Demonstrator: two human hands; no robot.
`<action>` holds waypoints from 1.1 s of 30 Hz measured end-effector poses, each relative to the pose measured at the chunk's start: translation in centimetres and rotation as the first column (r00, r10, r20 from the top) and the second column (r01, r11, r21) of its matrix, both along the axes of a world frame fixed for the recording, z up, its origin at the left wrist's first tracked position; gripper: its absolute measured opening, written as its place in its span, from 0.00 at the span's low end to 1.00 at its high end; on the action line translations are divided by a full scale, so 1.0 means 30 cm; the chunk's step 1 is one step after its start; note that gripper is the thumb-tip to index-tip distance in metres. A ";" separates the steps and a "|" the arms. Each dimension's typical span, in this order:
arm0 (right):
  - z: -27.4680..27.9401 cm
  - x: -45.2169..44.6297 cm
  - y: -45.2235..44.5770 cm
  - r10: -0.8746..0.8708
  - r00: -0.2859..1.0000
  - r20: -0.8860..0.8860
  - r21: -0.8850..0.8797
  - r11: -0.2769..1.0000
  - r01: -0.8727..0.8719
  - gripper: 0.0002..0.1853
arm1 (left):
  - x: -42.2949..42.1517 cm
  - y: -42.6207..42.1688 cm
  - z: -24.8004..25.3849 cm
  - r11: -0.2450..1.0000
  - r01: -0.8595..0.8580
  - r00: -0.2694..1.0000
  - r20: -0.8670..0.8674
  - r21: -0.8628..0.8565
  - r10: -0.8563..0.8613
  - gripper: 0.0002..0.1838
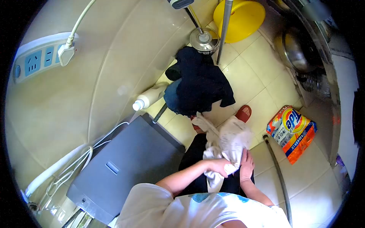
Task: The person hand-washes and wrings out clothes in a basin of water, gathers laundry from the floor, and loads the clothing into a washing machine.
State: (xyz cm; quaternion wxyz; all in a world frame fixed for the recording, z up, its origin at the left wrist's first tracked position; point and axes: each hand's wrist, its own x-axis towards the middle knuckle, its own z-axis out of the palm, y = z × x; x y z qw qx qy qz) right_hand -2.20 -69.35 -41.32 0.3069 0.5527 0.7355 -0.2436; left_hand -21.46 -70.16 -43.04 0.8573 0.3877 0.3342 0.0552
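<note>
A pale, whitish garment point(235, 136) hangs bunched up in front of my lap, above the tiled floor. My left hand point(218, 167) is closed around a gathered part of it near my knees. On the garment's right edge, my right hand point(247, 166) has its fingers bent against the fabric, with the fingertips partly hidden by the folds. The lower end of the garment reaches toward my foot in a red slipper point(243, 113).
Dark clothes point(201, 85) lie heaped ahead, beside a white bottle point(149, 97). A grey-lidded machine point(125, 163) stands at left. Right are a Tide bag point(292, 133) and a hose point(279, 173). A yellow basin point(241, 22) and mop point(204, 40) are at the back.
</note>
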 end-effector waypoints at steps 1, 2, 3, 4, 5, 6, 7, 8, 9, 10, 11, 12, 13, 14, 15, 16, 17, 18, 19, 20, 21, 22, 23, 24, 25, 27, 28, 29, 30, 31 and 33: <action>0.033 -0.020 0.018 -0.191 0.976 -0.103 -0.094 0.979 0.181 0.29 | 0.028 0.013 0.026 1.000 0.019 0.998 0.052 0.010 -0.020 0.31; -0.015 0.026 -0.019 -0.143 0.980 -0.140 -0.149 0.981 0.122 0.28 | 0.044 0.022 0.049 0.998 -0.056 0.997 0.058 0.012 0.055 0.28; -0.073 0.077 -0.062 -0.098 0.979 -0.179 -0.199 0.978 0.062 0.28 | 0.027 0.098 0.088 0.994 0.015 0.991 0.133 -0.111 0.000 0.25; -0.096 0.097 -0.091 0.053 0.984 -0.172 -0.145 0.986 -0.078 0.27 | 0.037 0.088 0.065 0.986 -0.093 0.982 0.152 -0.141 0.115 0.23; -0.138 0.129 -0.119 -0.017 0.977 -0.211 -0.145 0.989 -0.014 0.26 | 0.056 0.069 0.027 0.964 -0.198 0.959 0.169 -0.175 0.228 0.22; -0.080 0.090 -0.077 -0.006 0.967 -0.253 -0.114 0.993 -0.024 0.25 | 0.071 0.048 -0.021 0.861 -0.196 0.934 0.177 -0.469 0.309 0.22; -0.012 0.041 -0.027 0.005 0.956 -0.294 -0.084 0.996 -0.031 0.24 | 0.053 0.069 -0.043 0.750 -0.143 0.913 0.207 -0.645 0.352 0.26; -0.078 0.089 -0.089 -0.102 0.943 -0.318 -0.076 0.994 0.082 0.22 | 0.051 0.066 -0.079 0.699 -0.177 0.894 0.184 -0.693 0.409 0.27; -0.005 0.047 -0.026 -0.269 0.880 -0.392 -0.148 0.962 0.229 0.21 | 0.051 0.060 -0.118 0.643 -0.208 0.872 0.157 -0.737 0.463 0.28; 0.033 0.024 0.003 -0.210 0.912 -0.352 -0.134 0.976 0.173 0.21 | 0.044 0.072 -0.140 0.660 -0.272 0.883 0.090 -0.700 0.460 0.28; 0.054 0.009 0.015 -0.150 0.939 -0.311 -0.123 0.985 0.117 0.20 | 0.031 0.088 -0.163 0.677 -0.333 0.888 0.023 -0.656 0.458 0.28; 0.059 0.001 0.020 -0.157 0.939 -0.306 -0.127 0.984 0.124 0.20 | 0.010 0.114 -0.205 0.879 -0.308 0.949 -0.047 -0.364 0.313 0.25; 0.056 -0.004 0.025 -0.192 0.939 -0.284 -0.140 0.977 0.158 0.19 | -0.012 0.105 -0.290 0.884 -0.328 0.934 0.024 -0.334 0.356 0.24; 0.052 -0.007 0.026 -0.227 0.938 -0.261 -0.153 0.969 0.192 0.18 | -0.067 0.172 -0.329 0.935 -0.189 0.981 -0.090 -0.300 0.169 0.21; 0.050 -0.003 0.022 -0.235 0.937 -0.257 -0.156 0.967 0.200 0.18 | -0.120 0.184 -0.404 0.970 -0.227 0.951 -0.235 -0.090 0.201 0.24; 0.046 0.004 0.018 -0.276 0.922 -0.270 -0.147 0.959 0.244 0.18 | -0.169 0.182 -0.469 0.948 -0.308 0.765 -0.571 0.086 0.300 0.30; 0.040 0.013 0.014 -0.313 0.907 -0.283 -0.133 0.949 0.287 0.17 | -0.227 0.204 -0.504 0.863 -0.340 0.530 -0.681 0.374 0.505 0.37; 0.031 0.018 0.006 -0.328 0.895 -0.303 -0.104 0.945 0.311 0.16 | -0.313 0.236 -0.589 0.841 -0.269 0.369 -0.756 0.469 0.540 0.39; 0.033 0.020 0.005 -0.343 0.894 -0.286 -0.112 0.939 0.325 0.16 | -0.396 0.251 -0.659 0.777 -0.195 0.257 -0.734 0.598 0.629 0.40; 0.040 0.020 0.012 -0.352 0.887 -0.300 -0.104 0.936 0.336 0.16 | -0.462 0.296 -0.677 0.841 -0.209 0.142 -0.836 0.499 0.531 0.48; 0.043 0.021 0.015 -0.357 0.880 -0.312 -0.093 0.934 0.346 0.16 | -0.526 0.340 -0.699 0.869 -0.319 0.079 -0.903 0.378 0.422 0.55; 0.043 0.026 0.017 -0.359 0.890 -0.280 -0.110 0.933 0.342 0.19 | -0.572 0.354 -0.756 0.834 -0.361 -0.004 -0.895 0.417 0.446 0.58; 0.041 0.039 0.016 -0.350 0.890 -0.293 -0.125 0.937 0.327 0.21 | -0.607 0.386 -0.767 0.802 -0.471 -0.009 -0.911 0.367 0.412 0.60; 0.041 0.043 0.025 -0.351 0.897 -0.269 -0.150 0.935 0.321 0.22 | -0.618 0.386 -0.804 0.766 -0.518 -0.001 -0.896 0.380 0.444 0.56; 0.042 0.045 0.032 -0.352 0.904 -0.244 -0.180 0.932 0.314 0.22 | -0.618 0.368 -0.853 0.729 -0.564 0.002 -0.882 0.387 0.470 0.53; 0.033 0.056 0.028 -0.342 0.903 -0.258 -0.164 0.937 0.308 0.22 | -0.560 0.289 -0.962 0.740 -0.520 0.055 -0.848 0.426 0.527 0.48; 0.027 0.059 0.020 -0.379 0.883 -0.278 -0.152 0.925 0.349 0.22 | -0.525 0.245 -0.986 0.749 -0.466 0.106 -0.810 0.471 0.576 0.44; 0.020 0.064 0.012 -0.414 0.858 -0.302 -0.142 0.910 0.389 0.23 | -0.418 0.246 -0.891 0.792 -0.342 0.098 -0.819 0.505 0.565 0.30; 0.005 0.090 0.001 -0.412 0.873 -0.263 -0.195 0.909 0.370 0.25 | -0.341 0.250 -0.800 0.877 -0.304 0.297 -0.838 0.372 0.459 0.20; 0.009 0.086 0.012 -0.406 0.872 -0.274 -0.200 0.911 0.361 0.25 | -0.243 0.215 -0.763 0.935 -0.171 0.454 -0.817 0.312 0.355 0.14; 0.017 0.066 0.041 -0.333 0.918 -0.217 -0.209 0.934 0.289 0.28 | -0.065 0.225 -0.517 0.973 0.146 0.774 -0.633 0.179 0.001 0.12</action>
